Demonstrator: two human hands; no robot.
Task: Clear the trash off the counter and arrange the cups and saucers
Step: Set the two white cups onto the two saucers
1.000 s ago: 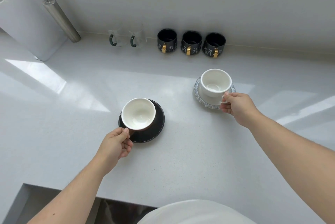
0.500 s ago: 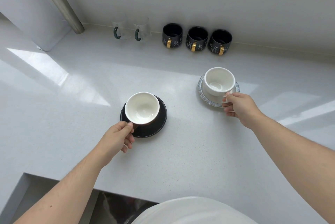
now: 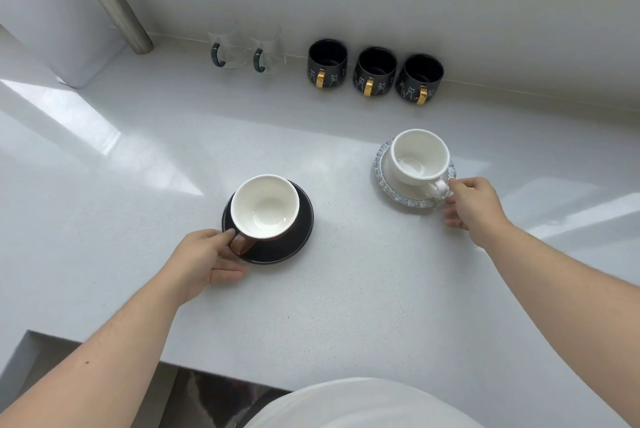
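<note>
A cup, white inside and brown outside (image 3: 265,209), stands on a black saucer (image 3: 299,240) at the middle of the white counter. My left hand (image 3: 202,263) pinches its brown handle at the near left, with the lower fingers lying loose on the counter. Further right, a white cup (image 3: 419,157) sits on a clear glass saucer (image 3: 381,167). My right hand (image 3: 472,205) holds this cup's handle between thumb and forefinger, the other fingers spread. Both cups are upright and empty.
Along the back wall stand two glass mugs with green handles (image 3: 225,46) and three black mugs with gold handles (image 3: 375,72). A steel post (image 3: 114,4) rises at the back left beside a white panel. A sink opening (image 3: 52,358) lies at the near left.
Both hands stay at the cup handles. Their lower fingers have loosened and spread away from the cups. The brown handle now shows.
</note>
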